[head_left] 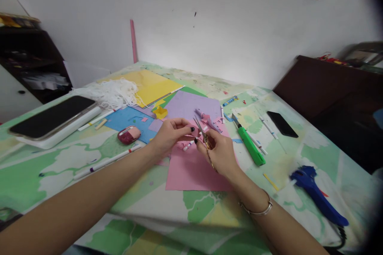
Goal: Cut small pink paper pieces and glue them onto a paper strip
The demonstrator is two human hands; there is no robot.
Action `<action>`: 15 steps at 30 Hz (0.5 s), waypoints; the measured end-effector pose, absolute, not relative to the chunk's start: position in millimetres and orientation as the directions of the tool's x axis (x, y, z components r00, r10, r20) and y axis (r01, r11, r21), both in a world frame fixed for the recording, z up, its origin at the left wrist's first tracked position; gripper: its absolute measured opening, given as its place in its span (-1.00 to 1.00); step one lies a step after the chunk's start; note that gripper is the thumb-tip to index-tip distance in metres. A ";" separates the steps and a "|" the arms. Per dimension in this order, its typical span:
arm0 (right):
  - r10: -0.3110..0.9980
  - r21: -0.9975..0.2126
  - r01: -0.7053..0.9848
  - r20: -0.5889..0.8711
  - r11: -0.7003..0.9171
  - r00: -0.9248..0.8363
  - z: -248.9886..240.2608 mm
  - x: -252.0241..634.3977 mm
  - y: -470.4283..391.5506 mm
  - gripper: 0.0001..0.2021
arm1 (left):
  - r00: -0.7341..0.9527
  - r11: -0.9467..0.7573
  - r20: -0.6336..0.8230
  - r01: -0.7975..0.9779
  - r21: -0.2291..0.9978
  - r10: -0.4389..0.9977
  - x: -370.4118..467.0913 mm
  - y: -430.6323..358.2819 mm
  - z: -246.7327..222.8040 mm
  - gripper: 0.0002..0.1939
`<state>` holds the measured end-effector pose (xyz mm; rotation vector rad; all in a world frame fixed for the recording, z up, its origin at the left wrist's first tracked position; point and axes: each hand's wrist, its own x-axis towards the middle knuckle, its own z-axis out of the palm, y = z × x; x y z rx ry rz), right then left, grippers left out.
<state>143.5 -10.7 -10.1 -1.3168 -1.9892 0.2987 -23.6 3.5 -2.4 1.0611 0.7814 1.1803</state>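
Above a pink sheet of paper (197, 173), my left hand (170, 135) is closed, its thumb and finger pinching a small piece of pink paper (191, 137). My right hand (222, 152) is wrapped round a pair of scissors (199, 123), whose blades point up and away from me. Its thumb also meets the small pink piece, close to my left fingertips. Under and around my fingers lie pink scraps and a short white stick. Just beyond them rests a rolled purple paper (209, 119). What the scissors' handles look like is partly hidden by my fingers.
A green utility knife (251, 145) with its blade out lies to the right, near a dark phone (281, 123) and a blue glue gun (317, 195). At left are another phone (54, 115) on a white box, white yarn (110, 91) and a maroon object (128, 134). Coloured sheets lie behind.
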 end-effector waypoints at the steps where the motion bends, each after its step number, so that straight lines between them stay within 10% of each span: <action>1: 0.874 -0.552 0.703 0.437 0.449 -0.215 -10.0 143.7 -10.5 -0.81 | 0.236 0.037 0.047 -0.339 0.940 0.971 -23.8 3.6 -2.7 -0.85; 15: 0.865 -0.465 0.750 0.411 0.470 -0.288 -5.5 148.9 -8.5 -0.76 | 0.194 -0.016 0.057 -0.208 0.978 0.979 -27.6 6.5 -1.3 -0.85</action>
